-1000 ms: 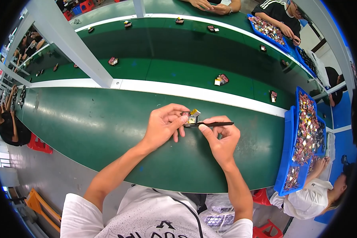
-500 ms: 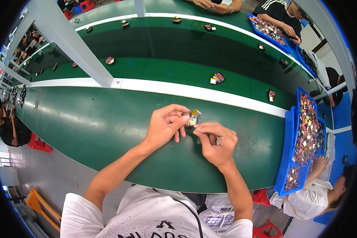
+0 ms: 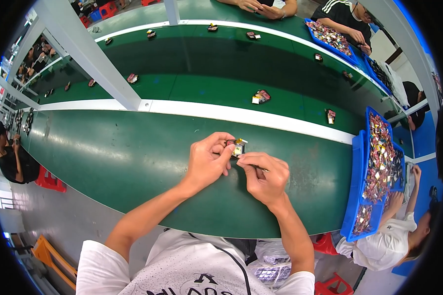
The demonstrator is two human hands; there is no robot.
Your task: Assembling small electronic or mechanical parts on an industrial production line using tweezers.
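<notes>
My left hand is closed on the edge of a small electronic assembly, with a black housing, a pale square part and a yellow-and-silver flap on top. Close against its lower right edge are the fingertips of my right hand. They pinch a thin dark stick-like tool, mostly hidden in the hand; its exact kind cannot be made out. Both hands are above the green table, near its middle.
Blue trays heaped with small coloured parts stand on the right. Beyond a white rail, a green conveyor belt carries spaced-out assemblies. A grey post rises at left. Co-workers sit at the left, right and far side.
The yellow flap on the assembly has tipped down flatter. My right hand has shifted slightly left. The belt's near-side assemblies have moved left, and a co-worker at right has raised an arm.
</notes>
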